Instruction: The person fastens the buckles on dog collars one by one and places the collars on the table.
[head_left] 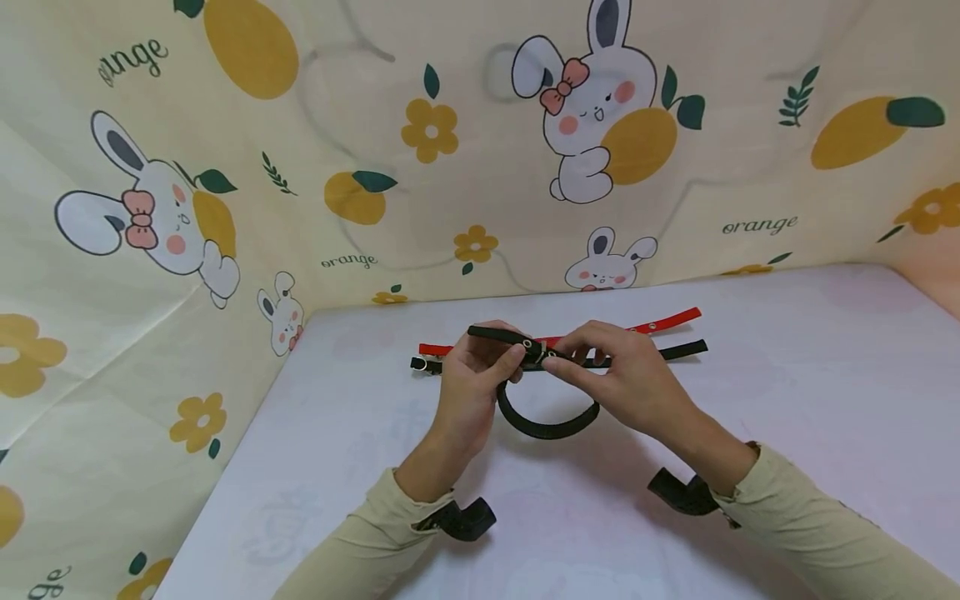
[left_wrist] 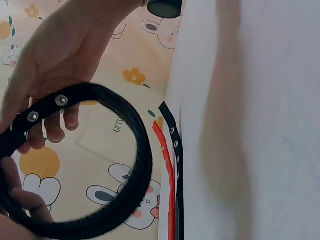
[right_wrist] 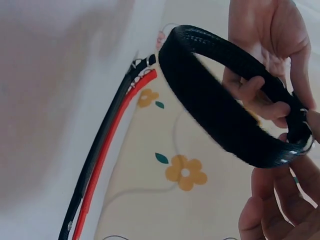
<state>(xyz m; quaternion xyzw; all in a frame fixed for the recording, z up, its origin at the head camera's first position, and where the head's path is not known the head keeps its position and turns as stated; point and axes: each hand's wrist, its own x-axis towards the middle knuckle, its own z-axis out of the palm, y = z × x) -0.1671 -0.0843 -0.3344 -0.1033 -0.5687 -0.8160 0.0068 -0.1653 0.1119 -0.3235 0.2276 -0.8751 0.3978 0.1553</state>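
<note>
Downward hangs the black loop [head_left: 549, 431] — from both hands [head_left: 471, 375] [head_left: 637, 379].

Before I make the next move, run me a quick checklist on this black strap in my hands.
1. Left hand pinching the held black strap: ok.
2. Right hand gripping it too: ok, near the buckle.
3. Strap bent round into a loop: ok.
4. Eyelets exposed: ok, two show in the left wrist view.
5. Buckle pin seated in an eyelet: cannot tell, fingers crowd it.
6. Red strap and other black strap lying on the table, out of both hands: ok.
</note>
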